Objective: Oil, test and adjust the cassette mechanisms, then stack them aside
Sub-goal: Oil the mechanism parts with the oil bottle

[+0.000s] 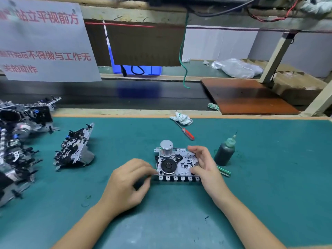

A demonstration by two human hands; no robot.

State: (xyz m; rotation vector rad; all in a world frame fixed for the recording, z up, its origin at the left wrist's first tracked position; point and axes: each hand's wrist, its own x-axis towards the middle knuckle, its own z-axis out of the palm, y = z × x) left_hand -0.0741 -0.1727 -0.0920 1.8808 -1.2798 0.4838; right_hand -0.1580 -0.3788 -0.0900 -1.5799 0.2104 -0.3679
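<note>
Bare skin, two forearms entering from the near edge. Left hand: fingers curled, tips pinching the left end of the cassette mechanism at its near corner. Right hand: fingers bent round the right end of the same mechanism, thumb at the near right corner, index reaching along the far edge. Mechanism: lying flat on the green mat of the bench, centre foreground, between both hands; silver motor can standing at its far left, black flywheel below that, row of white-and-black keys along the near edge.

Just right of the right hand: dark oil bottle, upright, green needle nozzle tilted slightly right. Partly behind the right hand, at the bottle's foot: thin green strip, kind unclear.

Beyond the mechanism: red-handled screwdriver, lying diagonally, tip toward a crumpled white-and-green rag near the mat's far edge.

Left of the mat: second mechanism, propped on edge, well apart from the hands. Far left: heap of further mechanisms, stacked untidily, reaching past the frame edge.

Behind the bench: dark conveyor belt; brown board laid over it at right; second small rag beside the board. Upper left: white notice with red characters. Farther back: blue bin, hanging green wire, clear plastic bag.
</note>
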